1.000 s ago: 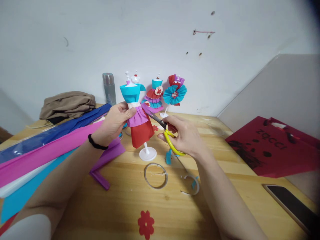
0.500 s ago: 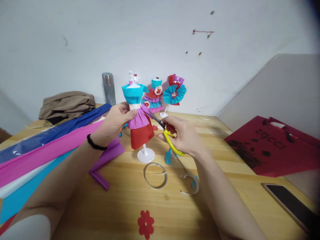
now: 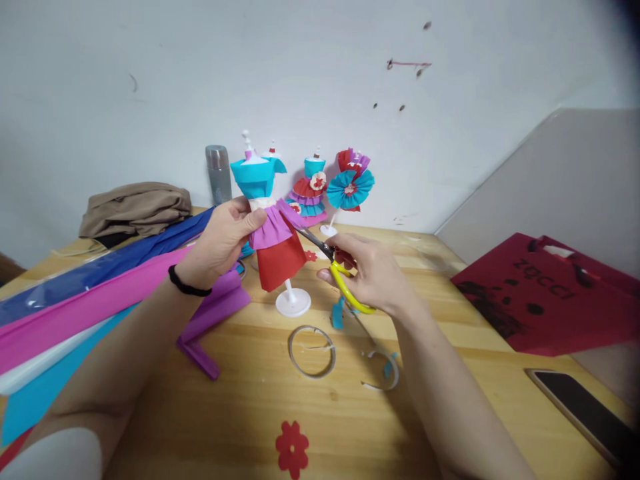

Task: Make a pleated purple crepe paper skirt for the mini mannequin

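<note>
My left hand [image 3: 226, 235] is closed around the waist of a small white dress form [image 3: 294, 302], which leans to the left. The form wears a turquoise paper top [image 3: 255, 179], a purple ruffle [image 3: 269, 229] and a red paper skirt [image 3: 281, 262]. My right hand [image 3: 373, 273] grips yellow-handled scissors [image 3: 350, 293]. Their blades point up and left, the tips at the loose purple flap on the right of the waist. Whether the blades have paper between them I cannot tell. A folded purple crepe paper strip [image 3: 213, 327] lies below my left wrist.
Two decorated dress forms, one with a turquoise rosette [image 3: 351, 189], stand by the wall. A flask [image 3: 219, 177], brown cloth [image 3: 135, 208], pink paper [image 3: 100, 287], tape rolls [image 3: 291, 360], red paper flower [image 3: 292, 449], red bag [image 3: 550, 300] and phone [image 3: 575, 413] surround the hands.
The dress form has tilted, its top moving left and slightly up with my left hand. The purple flap now stretches toward the scissors, which have shifted slightly right.
</note>
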`<act>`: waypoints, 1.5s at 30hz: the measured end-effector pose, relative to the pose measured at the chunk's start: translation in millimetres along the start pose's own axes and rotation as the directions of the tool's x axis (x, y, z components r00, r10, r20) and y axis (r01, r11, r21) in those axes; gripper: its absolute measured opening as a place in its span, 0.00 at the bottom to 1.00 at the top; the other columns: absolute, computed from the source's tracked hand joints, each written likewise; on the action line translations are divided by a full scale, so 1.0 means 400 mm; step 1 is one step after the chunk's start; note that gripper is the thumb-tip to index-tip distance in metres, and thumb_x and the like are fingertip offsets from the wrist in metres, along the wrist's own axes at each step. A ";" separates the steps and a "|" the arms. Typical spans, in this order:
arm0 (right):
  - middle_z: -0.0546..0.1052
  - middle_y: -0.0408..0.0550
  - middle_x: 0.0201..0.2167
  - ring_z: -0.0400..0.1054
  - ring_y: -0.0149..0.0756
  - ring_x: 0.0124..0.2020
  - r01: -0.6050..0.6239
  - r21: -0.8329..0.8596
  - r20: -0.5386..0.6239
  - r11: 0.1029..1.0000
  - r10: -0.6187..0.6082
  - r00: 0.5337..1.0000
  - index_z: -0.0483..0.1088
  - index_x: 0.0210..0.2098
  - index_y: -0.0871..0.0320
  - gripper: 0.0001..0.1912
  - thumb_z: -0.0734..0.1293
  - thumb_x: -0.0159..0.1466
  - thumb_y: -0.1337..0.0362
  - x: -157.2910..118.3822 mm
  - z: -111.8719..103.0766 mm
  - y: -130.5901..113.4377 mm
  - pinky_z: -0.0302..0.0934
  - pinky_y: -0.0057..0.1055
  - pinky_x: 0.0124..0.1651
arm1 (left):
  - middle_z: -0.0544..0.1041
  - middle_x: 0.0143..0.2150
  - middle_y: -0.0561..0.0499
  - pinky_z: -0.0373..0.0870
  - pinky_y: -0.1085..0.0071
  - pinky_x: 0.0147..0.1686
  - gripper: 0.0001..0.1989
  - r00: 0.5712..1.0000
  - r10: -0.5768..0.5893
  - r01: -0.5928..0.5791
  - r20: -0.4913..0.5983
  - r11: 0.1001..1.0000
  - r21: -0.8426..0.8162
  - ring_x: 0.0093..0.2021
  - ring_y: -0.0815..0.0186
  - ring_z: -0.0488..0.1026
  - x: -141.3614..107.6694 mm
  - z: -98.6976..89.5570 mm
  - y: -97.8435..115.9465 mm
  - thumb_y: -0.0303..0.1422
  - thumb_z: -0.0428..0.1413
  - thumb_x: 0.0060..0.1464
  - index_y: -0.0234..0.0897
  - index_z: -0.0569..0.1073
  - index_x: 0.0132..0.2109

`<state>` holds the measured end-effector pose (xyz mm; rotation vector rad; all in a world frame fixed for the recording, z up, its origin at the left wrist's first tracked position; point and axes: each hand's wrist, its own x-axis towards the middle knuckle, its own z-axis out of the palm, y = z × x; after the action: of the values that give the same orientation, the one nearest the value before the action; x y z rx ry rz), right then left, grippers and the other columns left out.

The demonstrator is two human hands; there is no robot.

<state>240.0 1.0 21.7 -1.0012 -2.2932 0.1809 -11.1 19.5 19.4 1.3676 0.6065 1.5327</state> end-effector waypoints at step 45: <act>0.75 0.52 0.37 0.67 0.42 0.34 0.006 0.054 -0.033 0.999 -0.005 0.999 0.68 0.42 0.57 0.22 0.66 0.62 0.44 0.010 0.040 -0.012 0.58 0.36 0.36 | 0.83 0.39 0.46 0.76 0.63 0.46 0.25 0.999 0.011 -0.007 -0.040 0.996 0.092 0.46 0.55 0.81 -0.021 0.029 -0.035 0.46 0.74 0.40 0.35 0.77 0.40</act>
<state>225.5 2.4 12.6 -0.9635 -2.2488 0.2211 3.5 15.4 6.4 1.4131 0.7042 1.5592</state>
